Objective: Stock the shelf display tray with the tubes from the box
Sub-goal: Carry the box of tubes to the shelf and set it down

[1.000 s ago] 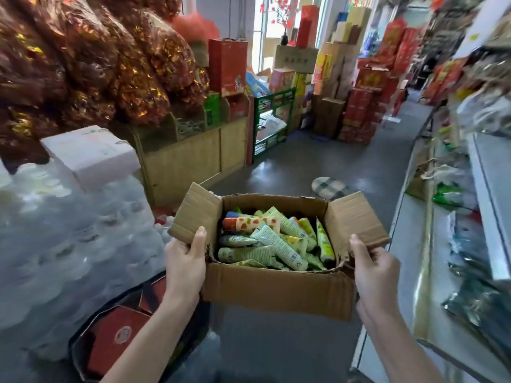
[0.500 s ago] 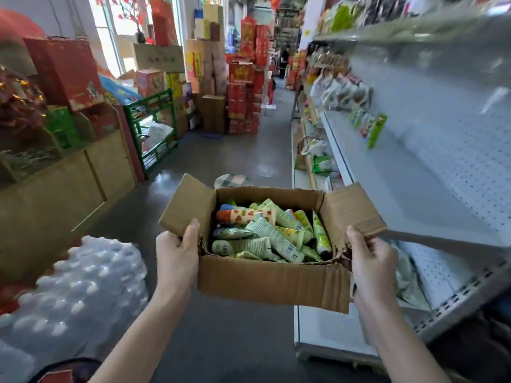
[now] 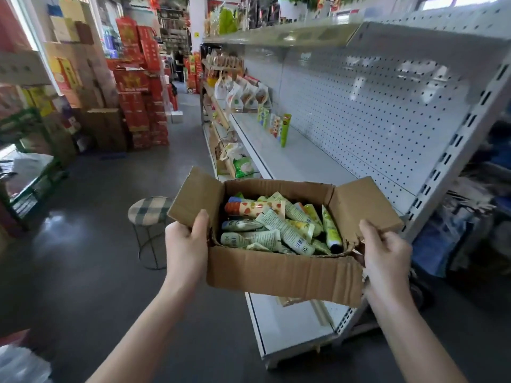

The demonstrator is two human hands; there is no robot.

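Nearest, a box [image 3: 282,272] is gripped at both ends: the left hand [image 3: 186,244] is curled round its left wall with the thumb laid up against the flap, and the right hand [image 3: 387,252] is curled round its right corner. Between the hands, tubes [image 3: 276,228] are heaped lying inside the box. Beyond the right hand a shelf [image 3: 298,158] is seen, with a few upright tubes [image 3: 285,130] stood well ahead on it, and beyond the left hand a stool [image 3: 150,210] is set on the floor.

Cardboard box [image 3: 284,275]: lower tubes [image 3: 276,228] are buried under the top layer, count unknown. Label print too small to read. Fingertips of the left hand [image 3: 185,244] and right hand [image 3: 387,250] are hidden behind the box (thumbs show). Forearms cut off by the bottom edge.
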